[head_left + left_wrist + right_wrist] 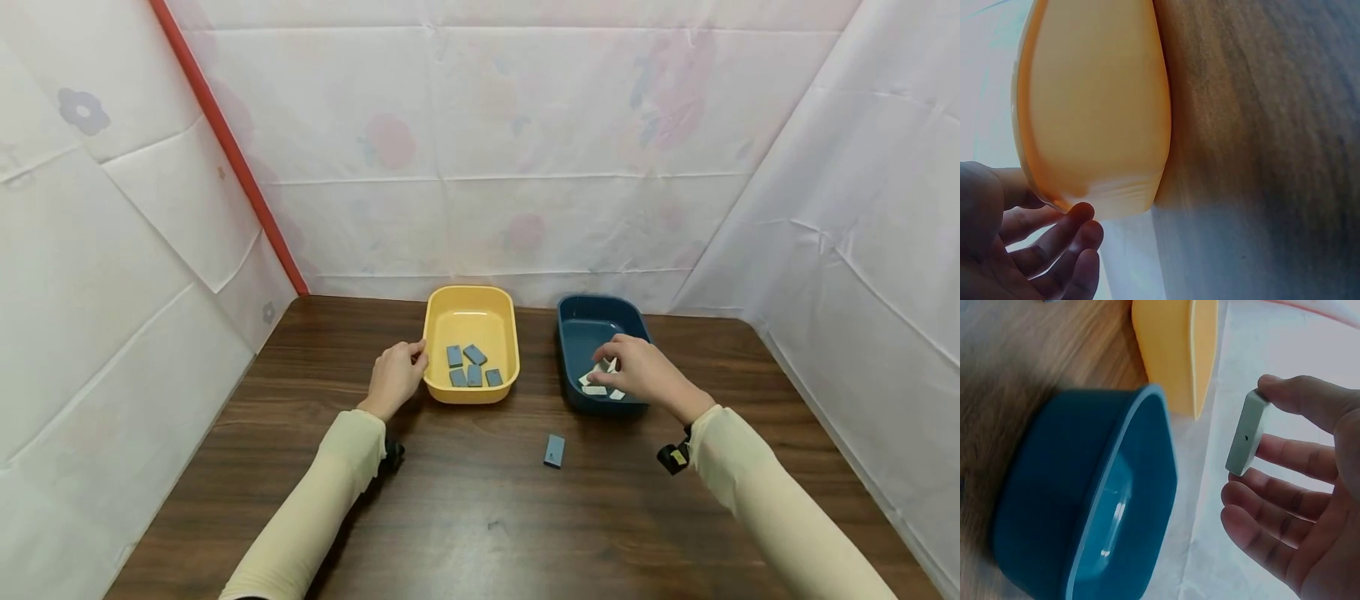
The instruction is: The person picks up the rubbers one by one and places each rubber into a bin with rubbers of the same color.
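Note:
My left hand [396,377] pinches the left rim of a yellow bin [471,293], seen close up in the left wrist view with the fingertips at its rim. Several blue-grey rectangular tiles [474,376] lie on that bin's floor, toward the near end. My right hand [637,372] is over a dark blue bin [573,321]. Between thumb and fingers it holds a pale rectangular block-like tile [1249,434] with a small dark mark, tilted above the bin's rim in the right wrist view. More white tiles [595,390] lie in the blue bin, partly hidden by the hand.
One blue-grey tile [554,451] lies on the brown wooden table [450,517], in front of the gap between the bins. White patterned sheeting [480,150] stands behind and at both sides, with a red strip [232,150] at the left.

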### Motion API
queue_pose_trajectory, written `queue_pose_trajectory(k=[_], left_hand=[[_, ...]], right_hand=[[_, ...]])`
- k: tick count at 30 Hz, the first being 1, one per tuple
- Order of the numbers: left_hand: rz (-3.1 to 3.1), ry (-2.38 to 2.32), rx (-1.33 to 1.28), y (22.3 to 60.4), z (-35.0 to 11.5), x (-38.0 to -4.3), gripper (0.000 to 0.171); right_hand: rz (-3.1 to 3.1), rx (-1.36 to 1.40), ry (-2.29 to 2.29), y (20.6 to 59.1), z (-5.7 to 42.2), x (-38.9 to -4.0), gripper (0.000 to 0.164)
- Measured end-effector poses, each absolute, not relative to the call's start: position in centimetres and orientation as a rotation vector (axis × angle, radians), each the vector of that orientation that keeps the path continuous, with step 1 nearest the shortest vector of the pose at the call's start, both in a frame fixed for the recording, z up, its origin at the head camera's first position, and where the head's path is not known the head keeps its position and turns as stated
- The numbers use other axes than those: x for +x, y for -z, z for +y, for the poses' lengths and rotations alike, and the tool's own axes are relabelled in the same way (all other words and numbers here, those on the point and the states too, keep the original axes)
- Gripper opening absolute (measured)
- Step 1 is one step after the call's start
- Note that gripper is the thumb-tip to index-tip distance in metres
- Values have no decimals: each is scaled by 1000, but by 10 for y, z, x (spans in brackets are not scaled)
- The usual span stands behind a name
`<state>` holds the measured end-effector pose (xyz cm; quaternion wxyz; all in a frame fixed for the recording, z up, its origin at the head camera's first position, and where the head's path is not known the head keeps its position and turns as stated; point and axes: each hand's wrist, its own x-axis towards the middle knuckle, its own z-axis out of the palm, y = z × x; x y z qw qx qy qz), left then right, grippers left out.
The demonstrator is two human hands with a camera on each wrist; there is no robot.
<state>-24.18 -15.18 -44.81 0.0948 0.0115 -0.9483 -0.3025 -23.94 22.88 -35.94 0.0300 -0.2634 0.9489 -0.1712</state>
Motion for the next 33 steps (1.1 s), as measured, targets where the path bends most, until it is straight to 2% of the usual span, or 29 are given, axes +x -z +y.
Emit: queue_pose_trajectory(k=[16,27,33], left_hand=[[-2801,883,15,448,-153,-239,37],[-2817,893,32,449,-151,-240,37],[-2816,900,45,449,-151,-240,37]], right_hand=[[2919,-699,441,369,234,-279,37],[2888,-634,470,384,229,-298,31],[2856,-580,412,396,227,-315,33]])
